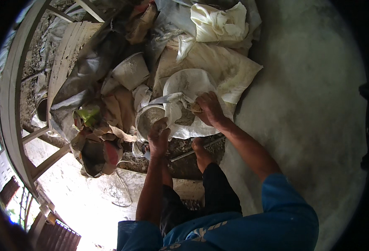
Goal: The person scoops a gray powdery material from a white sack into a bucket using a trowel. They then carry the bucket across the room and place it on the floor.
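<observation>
My right hand [209, 109] is closed round the tan handle of a trowel [166, 99]. Its grey blade points left, over the rim of a small round bucket [139, 123]. Grey material shows inside that bucket. The fingers of my left hand [158, 136] are closed on the bucket's near right edge. Beneath my right hand spreads a whitish woven sack [188, 81], its mouth open, with grey powder [185, 118] in it. My bare foot [199, 146] stands just on the near side of the sack.
Behind the sack lie a cream sack [230, 67] and a folded white sack [220, 23]. A grey bucket [131, 71] leans at the left among dark plastic sheeting [82, 71]. Torn paper bags [96, 152] lie nearer. A wooden frame [13, 83] edges the left; grey concrete [301, 104] extends right.
</observation>
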`<state>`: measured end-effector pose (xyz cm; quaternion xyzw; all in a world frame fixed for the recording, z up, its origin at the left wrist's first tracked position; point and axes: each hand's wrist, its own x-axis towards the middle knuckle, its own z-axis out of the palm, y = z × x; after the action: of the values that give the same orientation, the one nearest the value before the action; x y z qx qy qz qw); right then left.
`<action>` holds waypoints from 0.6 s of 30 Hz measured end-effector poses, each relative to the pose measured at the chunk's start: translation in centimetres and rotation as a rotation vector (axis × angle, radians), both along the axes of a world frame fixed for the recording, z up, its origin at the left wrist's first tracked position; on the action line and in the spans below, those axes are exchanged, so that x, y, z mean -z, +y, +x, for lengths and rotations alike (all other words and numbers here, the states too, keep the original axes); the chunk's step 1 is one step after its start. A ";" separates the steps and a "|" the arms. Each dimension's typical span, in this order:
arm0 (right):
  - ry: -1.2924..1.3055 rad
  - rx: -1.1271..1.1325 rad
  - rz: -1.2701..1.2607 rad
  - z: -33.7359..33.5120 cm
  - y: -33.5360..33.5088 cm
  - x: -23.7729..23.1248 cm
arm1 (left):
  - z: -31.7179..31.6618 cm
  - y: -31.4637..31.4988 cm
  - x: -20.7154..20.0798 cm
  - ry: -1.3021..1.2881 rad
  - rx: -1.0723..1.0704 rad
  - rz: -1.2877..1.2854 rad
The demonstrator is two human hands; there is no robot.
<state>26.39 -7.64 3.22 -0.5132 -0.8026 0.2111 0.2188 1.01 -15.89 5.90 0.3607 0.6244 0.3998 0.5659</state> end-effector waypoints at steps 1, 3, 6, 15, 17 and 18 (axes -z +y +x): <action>-0.030 -0.005 0.036 -0.2 -0.1 0.2 | -0.1 -0.3 -0.1 -0.010 -0.015 -0.016; -0.096 0.040 -0.075 -0.2 0.6 0.5 | -0.5 -0.7 0.0 -0.069 -0.056 -0.058; -0.044 0.185 -0.098 0.8 2.3 0.0 | -1.8 -0.8 0.8 -0.198 -0.200 -0.094; 0.093 0.367 0.234 3.3 6.3 -6.8 | -1.7 0.2 1.7 -0.280 -0.335 -0.151; 0.112 0.331 0.233 2.5 6.8 -7.3 | -1.1 1.4 0.7 -0.255 -0.353 -0.194; 0.157 0.356 0.117 2.1 7.0 -7.3 | -1.1 2.1 -0.1 -0.128 -0.322 -0.117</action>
<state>28.54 -0.60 10.52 -0.6156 -0.6904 0.1614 0.3439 -0.12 -13.81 6.00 0.1962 0.6589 0.4703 0.5534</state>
